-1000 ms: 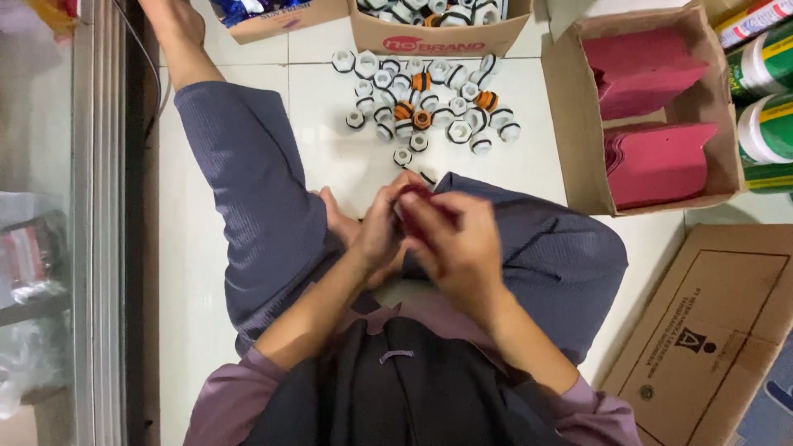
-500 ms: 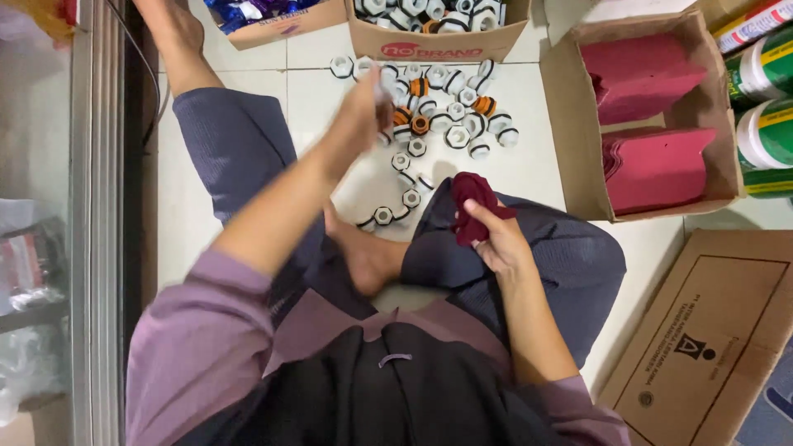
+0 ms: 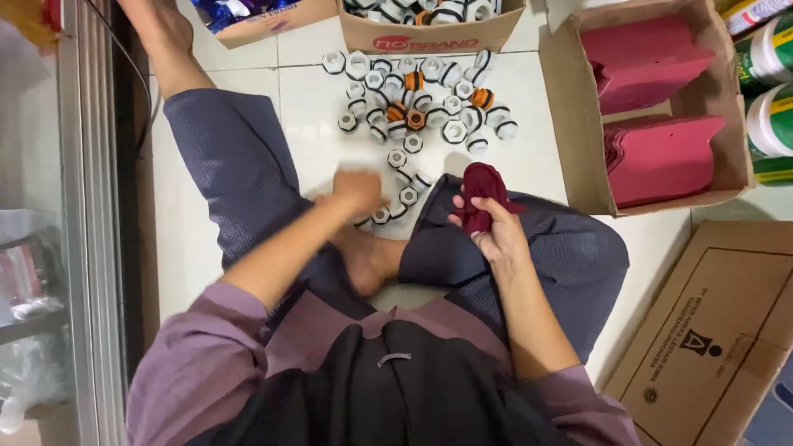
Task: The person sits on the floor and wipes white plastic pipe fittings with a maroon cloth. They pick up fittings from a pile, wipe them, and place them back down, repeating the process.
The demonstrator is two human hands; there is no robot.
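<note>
My right hand (image 3: 497,238) is shut on a dark red cloth pouch (image 3: 483,192), held upright over my right knee. My left hand (image 3: 357,192) is blurred with motion, low over the white tiled floor beside a short row of small white and black threaded fittings (image 3: 405,196). Its fingers look curled, but I cannot tell whether it holds a fitting. Further out on the tiles lies a pile of several white, black and orange fittings (image 3: 417,99). I sit cross-legged in dark blue trousers.
A cardboard box (image 3: 578,157) at the right holds stacks of red pouches (image 3: 661,157). Another box of fittings (image 3: 429,37) stands at the top. A flattened carton (image 3: 710,330) lies at the lower right, cans (image 3: 768,116) at the far right, a metal rail (image 3: 91,206) along the left.
My left hand has pulled back from the pile of fittings toward my lap. My right hand has kept the red pouch in about the same place.
</note>
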